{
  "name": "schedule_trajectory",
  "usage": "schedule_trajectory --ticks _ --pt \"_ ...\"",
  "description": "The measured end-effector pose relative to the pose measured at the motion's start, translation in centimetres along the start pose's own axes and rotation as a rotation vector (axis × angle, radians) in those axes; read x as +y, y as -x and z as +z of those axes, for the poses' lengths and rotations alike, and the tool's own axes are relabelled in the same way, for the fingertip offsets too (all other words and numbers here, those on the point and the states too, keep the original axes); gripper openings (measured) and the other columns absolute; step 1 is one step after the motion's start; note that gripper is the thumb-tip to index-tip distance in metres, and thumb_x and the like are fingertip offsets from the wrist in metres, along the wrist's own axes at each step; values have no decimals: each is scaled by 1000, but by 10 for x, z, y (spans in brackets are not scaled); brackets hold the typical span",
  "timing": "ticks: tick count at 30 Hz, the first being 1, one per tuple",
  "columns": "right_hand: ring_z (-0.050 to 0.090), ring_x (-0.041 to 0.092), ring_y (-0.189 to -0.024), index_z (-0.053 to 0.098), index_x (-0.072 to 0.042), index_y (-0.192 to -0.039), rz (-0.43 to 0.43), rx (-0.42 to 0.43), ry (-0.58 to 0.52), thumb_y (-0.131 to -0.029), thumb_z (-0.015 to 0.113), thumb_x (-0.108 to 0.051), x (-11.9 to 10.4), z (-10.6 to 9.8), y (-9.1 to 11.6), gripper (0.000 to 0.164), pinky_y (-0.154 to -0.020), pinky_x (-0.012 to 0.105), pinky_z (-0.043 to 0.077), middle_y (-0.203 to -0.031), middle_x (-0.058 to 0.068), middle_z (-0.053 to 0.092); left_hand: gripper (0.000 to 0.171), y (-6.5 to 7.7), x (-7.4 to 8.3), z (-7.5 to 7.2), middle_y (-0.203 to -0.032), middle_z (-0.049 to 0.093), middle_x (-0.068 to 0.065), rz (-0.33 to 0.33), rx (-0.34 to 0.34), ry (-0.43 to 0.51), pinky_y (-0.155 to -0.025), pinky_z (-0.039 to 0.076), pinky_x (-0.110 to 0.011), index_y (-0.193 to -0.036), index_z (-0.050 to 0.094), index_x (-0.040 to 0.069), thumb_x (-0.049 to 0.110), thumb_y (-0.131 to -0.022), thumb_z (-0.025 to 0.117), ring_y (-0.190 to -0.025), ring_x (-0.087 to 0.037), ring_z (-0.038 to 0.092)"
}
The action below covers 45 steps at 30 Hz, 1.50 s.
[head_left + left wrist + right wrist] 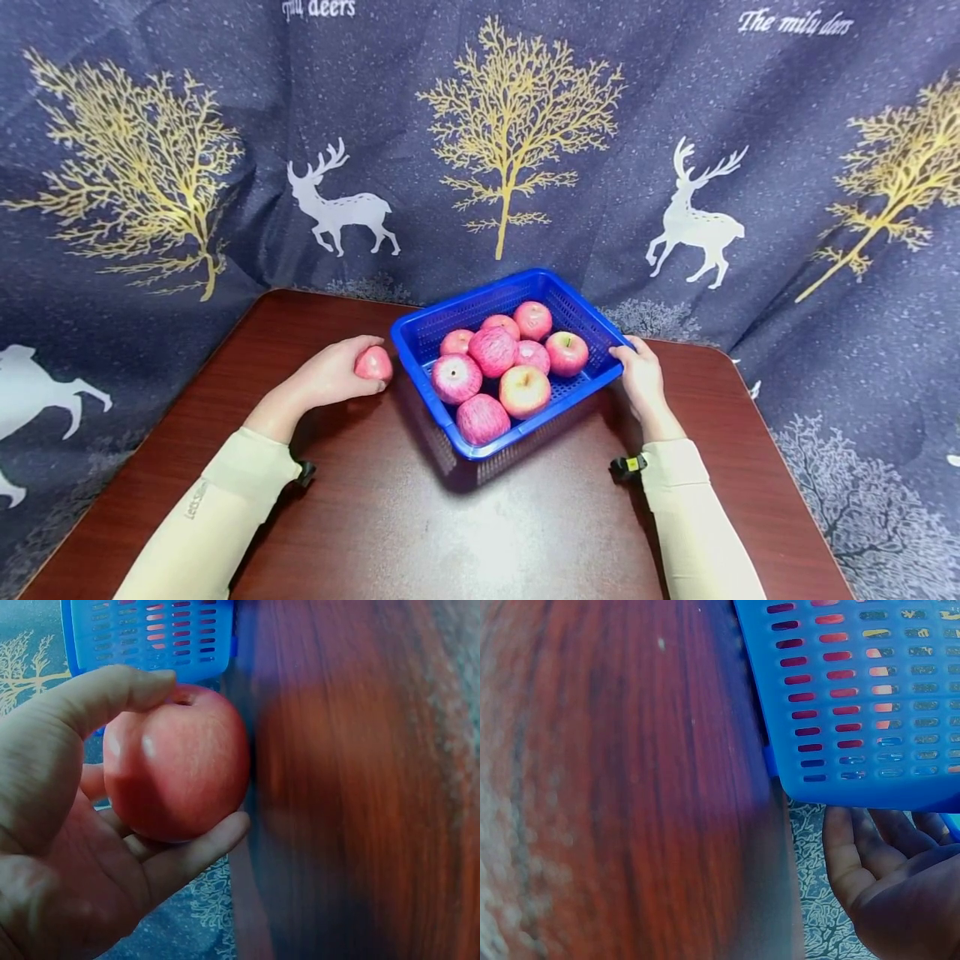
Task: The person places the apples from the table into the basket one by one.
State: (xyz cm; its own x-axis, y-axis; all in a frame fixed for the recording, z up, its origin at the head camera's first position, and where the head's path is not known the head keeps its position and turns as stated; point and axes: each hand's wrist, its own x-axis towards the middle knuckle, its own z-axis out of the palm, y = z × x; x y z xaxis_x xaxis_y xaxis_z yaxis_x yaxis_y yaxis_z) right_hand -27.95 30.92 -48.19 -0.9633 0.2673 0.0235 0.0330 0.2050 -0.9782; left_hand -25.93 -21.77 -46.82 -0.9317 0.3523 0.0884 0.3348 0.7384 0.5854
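Observation:
A blue plastic basket [551, 411] with slotted sides stands at a slant on the table, with several red and yellowish apples [493, 352] piled inside. To its left, my left hand [333, 375] grips a single red apple [180, 765] between thumb and fingers, beside the basket's left wall and apart from it. My right hand [643, 382] holds the basket's right rim, thumb over the edge. In the right wrist view its fingers [847, 847] curl up under the rim, and part of the thumb is hidden.
The brown wooden table [360, 517] reaches to a dark blue cloth [450, 208] printed with golden trees and white deer, close behind the basket. Black straps [628, 465] sit at both wrists, by the pale sleeves.

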Motion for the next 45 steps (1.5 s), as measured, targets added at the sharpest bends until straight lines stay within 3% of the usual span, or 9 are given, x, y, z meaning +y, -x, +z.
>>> schedule_trajectory --ticks 6,18,24,34,45 --pt "66 13 -91 65 7 -133 -2 -7 2 -107 58 -16 -1 -1 0 35 -80 21 54 -110 10 70 77 1 0 -6 -145 68 -25 5 20 15 -112 52 -62 -154 58 -6 32 -93 87 -127 -42 68" --pt "65 20 -100 65 5 -138 1 -7 32 -109 57 -20 -5 -2 2 39 -85 22 52 -130 26 66 75 -5 21 -33 -137 72 -23 29 56 75 -107 55 -60 -151 61 -3 33 -91 89 -118 -39 71" --pt "66 16 -95 65 5 -139 10 -22 7 -109 57 -20 -4 -2 1 39 -81 21 54 -124 22 68 75 -5 23 -43 -138 72 -24 12 52 108 -107 56 -60 -152 60 -3 30 -91 89 -119 -39 70" --pt "66 15 -97 64 4 -140 19 -23 19 -110 57 -21 -3 -2 2 39 -83 21 53 -131 26 67 78 -8 33 -55 -138 71 -24 28 79 120 -107 56 -60 -155 58 -1 33 -92 90 -118 -40 70" --pt "65 14 -91 65 6 -134 5 -4 11 -108 58 -18 -1 -2 1 36 -81 21 53 -115 16 69 79 -24 53 -62 -145 69 -21 68 113 82 -110 54 -58 -156 58 4 39 -93 90 -123 -39 69"
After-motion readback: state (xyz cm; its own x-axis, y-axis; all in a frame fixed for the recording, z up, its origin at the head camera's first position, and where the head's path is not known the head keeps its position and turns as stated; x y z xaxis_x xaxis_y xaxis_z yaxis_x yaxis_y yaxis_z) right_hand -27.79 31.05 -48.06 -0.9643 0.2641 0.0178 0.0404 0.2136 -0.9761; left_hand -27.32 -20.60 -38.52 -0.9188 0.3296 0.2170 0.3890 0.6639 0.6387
